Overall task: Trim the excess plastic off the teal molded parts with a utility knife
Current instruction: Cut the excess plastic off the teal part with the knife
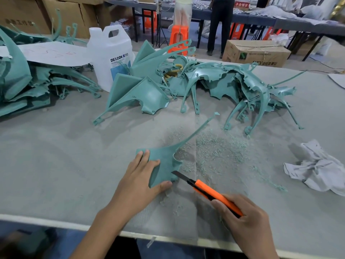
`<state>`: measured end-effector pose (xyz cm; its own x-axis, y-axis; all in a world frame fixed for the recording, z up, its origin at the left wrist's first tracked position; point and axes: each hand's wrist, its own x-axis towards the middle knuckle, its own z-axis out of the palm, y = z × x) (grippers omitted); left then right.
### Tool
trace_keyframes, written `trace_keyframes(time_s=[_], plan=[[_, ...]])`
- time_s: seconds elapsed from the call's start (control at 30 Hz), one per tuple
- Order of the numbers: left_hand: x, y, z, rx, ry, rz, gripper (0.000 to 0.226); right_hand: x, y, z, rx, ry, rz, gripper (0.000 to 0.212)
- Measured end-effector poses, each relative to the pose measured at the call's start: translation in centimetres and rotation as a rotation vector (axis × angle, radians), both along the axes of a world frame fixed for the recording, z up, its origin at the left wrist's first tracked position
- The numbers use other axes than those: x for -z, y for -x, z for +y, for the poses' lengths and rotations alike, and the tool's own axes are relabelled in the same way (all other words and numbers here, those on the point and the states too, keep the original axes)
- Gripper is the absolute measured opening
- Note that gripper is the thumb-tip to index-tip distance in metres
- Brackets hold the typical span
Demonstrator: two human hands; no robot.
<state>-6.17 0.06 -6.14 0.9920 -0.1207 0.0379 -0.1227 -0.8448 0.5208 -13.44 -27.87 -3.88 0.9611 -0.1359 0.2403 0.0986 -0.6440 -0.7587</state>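
Note:
My left hand (141, 176) grips a teal molded part (164, 161) near the table's front, fingers over its top edge and thumb at its lower corner. A long thin arm of the part reaches up and right, off the table surface. My right hand (242, 215) holds an orange utility knife (211, 193) by its handle. The extended blade tip touches the part's lower right edge. Teal shavings (214, 152) lie scattered just right of the part.
A heap of teal molded parts (205, 85) fills the middle of the grey table (56, 156), with another pile (28, 85) at far left. A white jug (110, 55) stands behind them. A crumpled grey rag (317, 169) lies at right. People stand at tables beyond.

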Motion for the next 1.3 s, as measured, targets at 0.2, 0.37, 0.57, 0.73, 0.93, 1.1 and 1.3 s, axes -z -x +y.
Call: trace_keyframes(time_s=[0.2, 0.37, 0.57, 0.73, 0.93, 1.1, 1.3], plan=[[-0.1, 0.0, 0.0, -0.012, 0.0, 0.025, 0.091, 0.0, -0.1, -0.2, 0.023, -0.04, 0.014, 0.01], [-0.3, 0.1, 0.1, 0.002, -0.004, 0.048, 0.087, 0.6, -0.7, -0.2, 0.064, -0.055, 0.006, 0.027], [-0.4, 0.1, 0.2, 0.022, 0.0, 0.05, 0.087, -0.1, -0.3, -0.1, 0.033, -0.058, 0.007, 0.021], [-0.4, 0.0, 0.2, 0.034, -0.008, 0.056, 0.085, 0.4, -0.6, 0.1, 0.063, -0.044, -0.011, 0.027], [-0.7, 0.2, 0.6, 0.068, -0.009, 0.068, 0.087, 0.0, -0.3, 0.0, 0.039, -0.039, -0.02, 0.022], [-1.9, 0.2, 1.1, 0.158, -0.082, 0.077, 0.087, 0.4, -0.1, -0.3, 0.132, -0.085, -0.033, 0.014], [-2.3, 1.9, -0.5, 0.074, -0.31, 0.057, 0.081, 0.2, -0.1, 0.0, 0.136, -0.102, -0.051, 0.022]])
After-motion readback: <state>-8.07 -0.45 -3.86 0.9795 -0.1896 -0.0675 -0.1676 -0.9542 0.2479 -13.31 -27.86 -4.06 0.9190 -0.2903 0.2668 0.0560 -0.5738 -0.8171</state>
